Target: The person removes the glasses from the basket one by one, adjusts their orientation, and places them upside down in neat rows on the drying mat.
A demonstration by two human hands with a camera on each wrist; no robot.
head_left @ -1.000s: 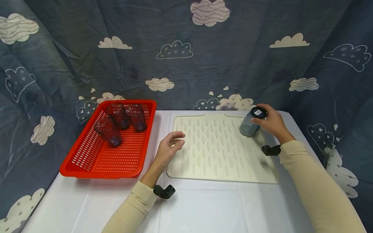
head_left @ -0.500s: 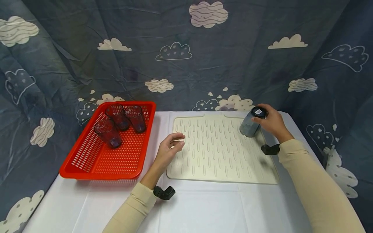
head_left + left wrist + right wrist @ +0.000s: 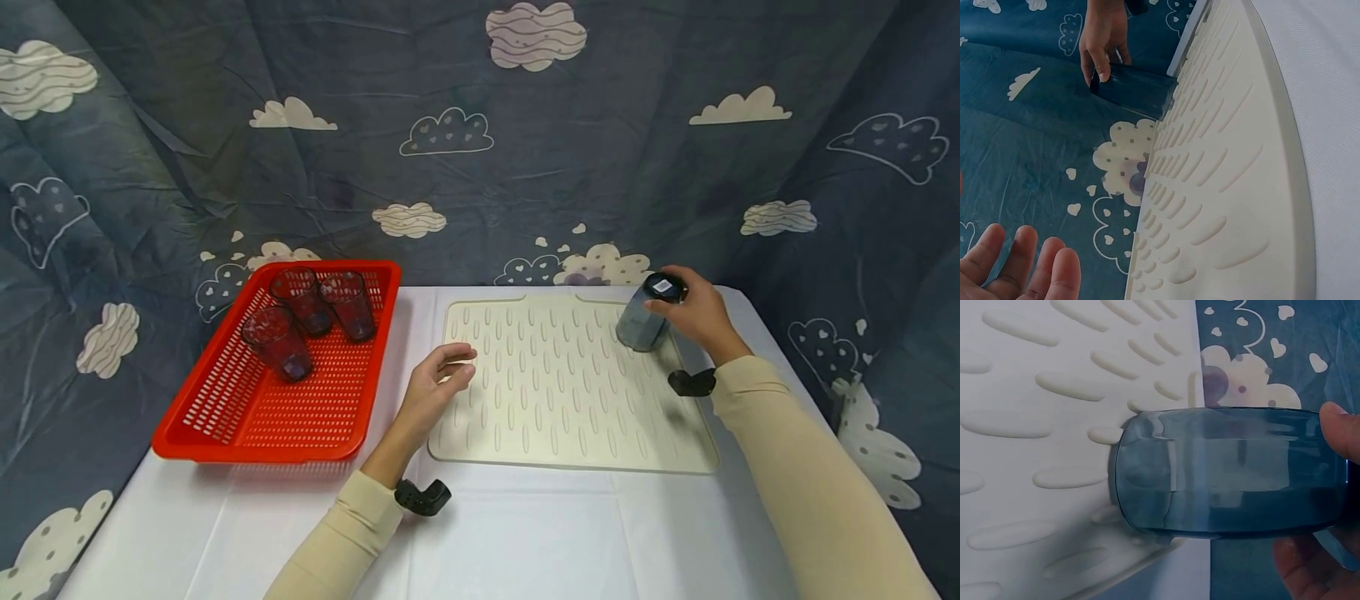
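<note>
My right hand [image 3: 700, 315] grips a blue-tinted drinking glass [image 3: 642, 321] around its upper end, thumb on one side and fingers on the other. The glass stands upside down, rim on the far right corner of the cream ridged drying mat [image 3: 555, 400]; a white sticker shows on its dark base. In the right wrist view the rim of the glass [image 3: 1229, 475] meets the mat's ridges. My left hand [image 3: 437, 379] hovers at the mat's left edge, holding nothing, its fingers loosely bent. In the left wrist view its fingertips [image 3: 1025, 262] show at the lower left.
On the left, a red perforated plastic basket [image 3: 300, 458] contains three similar glasses [image 3: 279, 342], leaning toward its back. A white cloth [image 3: 525, 533] covers the table. Behind it hangs a dark blue curtain [image 3: 600, 167] printed with clouds.
</note>
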